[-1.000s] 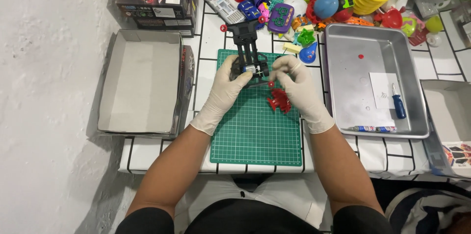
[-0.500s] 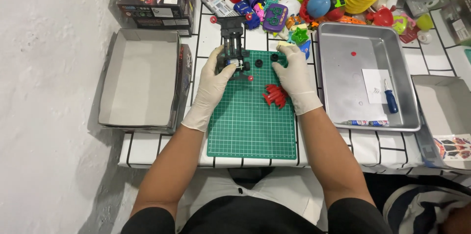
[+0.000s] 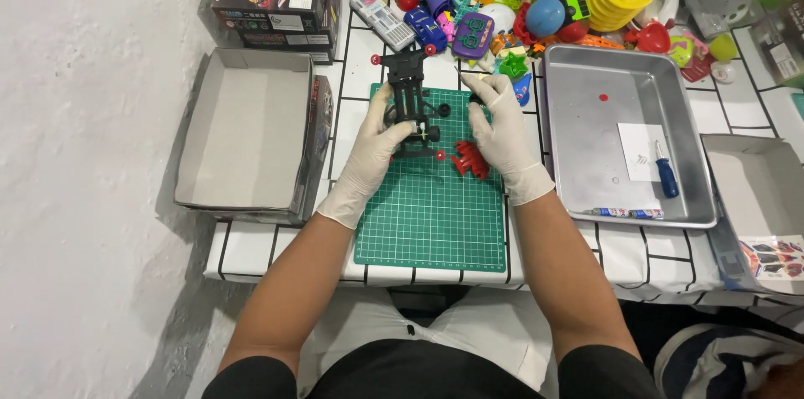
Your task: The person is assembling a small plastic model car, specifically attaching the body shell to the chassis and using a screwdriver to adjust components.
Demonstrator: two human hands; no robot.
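Both of my hands wear white gloves over a green cutting mat (image 3: 431,215). My left hand (image 3: 374,144) grips a black toy car chassis (image 3: 411,93) with small red rollers at its corners; the chassis lies lengthwise across the mat's far edge. My right hand (image 3: 502,127) rests on the mat just right of the chassis, its fingertips at a small black wheel (image 3: 475,100). A red plastic part (image 3: 471,159) lies on the mat beside my right palm. A small red piece (image 3: 440,154) sits below the chassis.
An open grey cardboard box (image 3: 243,135) stands left of the mat. A metal tray (image 3: 624,144) on the right holds a blue-handled screwdriver (image 3: 666,173), a paper and batteries. Several colourful toys are heaped along the table's far edge. Another open box (image 3: 754,198) sits far right.
The view has shifted so the table sits a little lower in frame. Both hands stay at the chassis; my right hand has edged to the small black wheel beside it.
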